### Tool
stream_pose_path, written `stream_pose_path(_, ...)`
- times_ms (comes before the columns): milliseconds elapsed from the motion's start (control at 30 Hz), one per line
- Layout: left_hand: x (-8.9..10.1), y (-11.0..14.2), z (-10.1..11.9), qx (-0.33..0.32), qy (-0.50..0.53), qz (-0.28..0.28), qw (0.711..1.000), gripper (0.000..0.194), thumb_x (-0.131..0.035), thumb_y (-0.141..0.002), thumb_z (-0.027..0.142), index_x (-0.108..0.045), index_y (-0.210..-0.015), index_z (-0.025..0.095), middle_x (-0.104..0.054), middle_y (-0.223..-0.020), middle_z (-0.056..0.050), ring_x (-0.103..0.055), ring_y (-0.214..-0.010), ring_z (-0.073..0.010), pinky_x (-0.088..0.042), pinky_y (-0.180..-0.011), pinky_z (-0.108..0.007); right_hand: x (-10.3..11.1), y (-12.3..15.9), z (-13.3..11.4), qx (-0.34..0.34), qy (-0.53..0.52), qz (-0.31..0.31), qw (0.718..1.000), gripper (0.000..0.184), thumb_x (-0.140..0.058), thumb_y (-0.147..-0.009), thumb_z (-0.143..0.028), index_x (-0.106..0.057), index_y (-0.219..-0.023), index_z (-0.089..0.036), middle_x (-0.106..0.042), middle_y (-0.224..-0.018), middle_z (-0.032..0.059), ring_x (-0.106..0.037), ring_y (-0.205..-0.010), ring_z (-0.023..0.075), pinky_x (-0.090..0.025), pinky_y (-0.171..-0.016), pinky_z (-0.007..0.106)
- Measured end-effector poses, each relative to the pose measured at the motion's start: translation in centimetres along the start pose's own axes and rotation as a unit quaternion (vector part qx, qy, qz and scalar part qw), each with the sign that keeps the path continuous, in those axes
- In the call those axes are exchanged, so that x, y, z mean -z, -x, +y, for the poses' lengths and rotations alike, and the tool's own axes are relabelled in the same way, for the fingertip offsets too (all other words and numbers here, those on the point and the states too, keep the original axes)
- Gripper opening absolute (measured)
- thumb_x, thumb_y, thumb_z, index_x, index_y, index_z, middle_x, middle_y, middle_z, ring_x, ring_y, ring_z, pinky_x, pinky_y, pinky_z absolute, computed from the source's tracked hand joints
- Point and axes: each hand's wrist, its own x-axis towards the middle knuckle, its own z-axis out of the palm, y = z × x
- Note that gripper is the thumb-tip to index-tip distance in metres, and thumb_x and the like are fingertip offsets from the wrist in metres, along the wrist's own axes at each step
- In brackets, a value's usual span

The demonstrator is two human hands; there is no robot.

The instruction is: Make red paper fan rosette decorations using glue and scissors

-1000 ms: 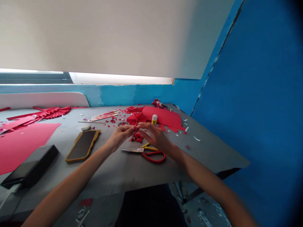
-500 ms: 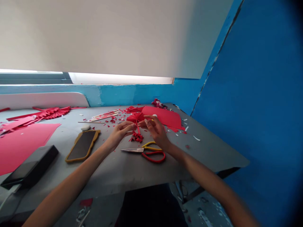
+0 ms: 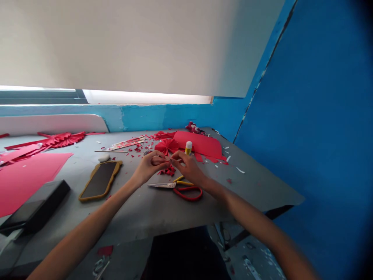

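My left hand and my right hand meet over the table, bent fingers and thumbs drawn close in a pinching grip. The fingertips are nearly touching, but whatever may lie between them is too small and hidden for me to tell whether either grip is clamped on it. Just on the far side of my fingertips is the pleated red fan, its crisp paper folds spreading outward from a narrow centre. On the near side, partly under my hands, is a clump of red paper pieces, angular and crumpled.

Nearer to me lie the scissors, with tapered metal blades pointing left and smooth looped handles, one red, one yellow. Beyond my right hand, the glue stick stands upright, a small cylinder with a white top and a yellow body. Behind it, to the far right, a broad red sheet lies with a rounded end, with white paper slivers beside it.

To my left, the phone lies flat, dark and glossy inside a wavy-edged yellowish-brown case, with a smooth white oval object just beyond it. Farther off, long thin patterned strips lie bunched among tiny red scraps
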Motion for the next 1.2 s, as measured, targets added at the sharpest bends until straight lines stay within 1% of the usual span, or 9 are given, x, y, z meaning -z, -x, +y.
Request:
stream_pose_path(100,-0.1,0.0,-0.4,0.010,0.005,-0.021,1.000,0.036,-0.079,-0.068,0.029,-0.055,-0.090,0.017,-0.075,-0.082,-0.006,-0.072,-0.075,-0.0202,-0.054,-0.068,-0.029,-0.1,0.1,0.1,0.024,0.032,-0.026,0.999,0.021,-0.049,-0.093,-0.040,-0.058,-0.089,-0.022,-0.062,-0.085,0.0016,-0.060,-0.079,0.0151,-0.051,-0.073,0.029)
stream_pose_path(233,-0.1,-0.1,-0.6,-0.010,-0.006,-0.021,1.000,0.033,-0.079,-0.068,0.028,-0.056,-0.088,0.017,-0.074,-0.083,-0.004,-0.071,-0.075,-0.0185,-0.054,-0.068,-0.027,-0.2,0.2,0.1,0.035,0.050,-0.036,0.998,0.021,-0.047,-0.094,-0.038,-0.056,-0.086,-0.020,-0.061,-0.084,0.0015,-0.057,-0.077,0.0148,-0.047,-0.074,0.028)
stream_pose_path(300,-0.1,-0.1,-0.4,-0.019,-0.010,-0.029,0.999,0.030,-0.079,-0.069,0.027,-0.059,-0.089,0.016,-0.073,-0.085,-0.004,-0.070,-0.078,-0.0179,-0.053,-0.071,-0.027,-0.1,0.2,0.1,0.010,0.021,-0.024,0.999,0.023,-0.048,-0.093,-0.041,-0.054,-0.085,-0.020,-0.058,-0.080,0.0006,-0.056,-0.075,0.0146,-0.046,-0.072,0.028)
stream_pose_path(400,-0.3,-0.1,0.3,-0.014,-0.006,-0.046,0.999,0.027,-0.077,-0.071,0.028,-0.063,-0.090,0.014,-0.072,-0.082,-0.004,-0.069,-0.079,-0.0174,-0.052,-0.075,-0.027,0.0,0.0,0.0,-0.051,-0.091,-0.037,0.994,0.029,-0.052,-0.090,-0.048,-0.051,-0.083,-0.020,-0.053,-0.074,-0.0014,-0.052,-0.068,0.0131,-0.044,-0.065,0.026)
stream_pose_path(500,-0.5,0.1,0.9,0.001,0.015,-0.060,0.998,0.027,-0.075,-0.073,0.030,-0.063,-0.090,0.013,-0.070,-0.077,-0.003,-0.067,-0.074,-0.0161,-0.050,-0.072,-0.027,0.2,-0.2,-0.3,-0.098,-0.203,-0.082,0.971,0.035,-0.054,-0.087,-0.053,-0.052,-0.082,-0.018,-0.052,-0.071,-0.0017,-0.050,-0.065,0.0116,-0.041,-0.062,0.025)
stream_pose_path(700,-0.4,0.2,0.9,-0.014,0.020,-0.062,0.998,0.029,-0.077,-0.071,0.033,-0.057,-0.082,0.015,-0.064,-0.071,0.000,-0.063,-0.068,-0.0139,-0.048,-0.065,-0.025,0.1,0.0,-0.4,-0.122,-0.344,-0.138,0.921,0.037,-0.060,-0.083,-0.054,-0.054,-0.080,-0.017,-0.052,-0.070,-0.0014,-0.047,-0.063,0.0095,-0.037,-0.060,0.024)
stream_pose_path(900,-0.6,0.2,1.1,-0.021,0.030,-0.078,0.996,0.026,-0.075,-0.073,0.031,-0.055,-0.081,0.016,-0.062,-0.071,0.001,-0.062,-0.069,-0.0137,-0.047,-0.066,-0.025,-0.6,0.2,0.2,-0.140,-0.406,-0.125,0.895,0.033,-0.065,-0.081,-0.049,-0.055,-0.083,-0.018,-0.052,-0.071,-0.0023,-0.046,-0.062,0.0083,-0.038,-0.060,0.023)
stream_pose_path(1000,-0.7,0.3,1.4,-0.026,0.025,-0.071,0.997,0.024,-0.073,-0.075,0.030,-0.055,-0.081,0.016,-0.060,-0.071,0.002,-0.059,-0.067,-0.0116,-0.045,-0.063,-0.022,-0.8,0.2,0.1,-0.160,-0.447,-0.117,0.872,0.034,-0.068,-0.079,-0.049,-0.054,-0.082,-0.018,-0.051,-0.072,-0.0029,-0.048,-0.064,0.0082,-0.040,-0.062,0.023)
stream_pose_path(1200,-0.5,0.4,1.4,-0.023,0.023,-0.078,0.996,0.023,-0.072,-0.076,0.031,-0.055,-0.081,0.016,-0.059,-0.072,0.002,-0.058,-0.067,-0.0117,-0.044,-0.062,-0.022,-1.0,0.2,-0.3,-0.207,-0.506,-0.114,0.830,0.034,-0.074,-0.073,-0.045,-0.056,-0.082,-0.018,-0.053,-0.076,-0.0026,-0.051,-0.069,0.0077,-0.043,-0.065,0.021)
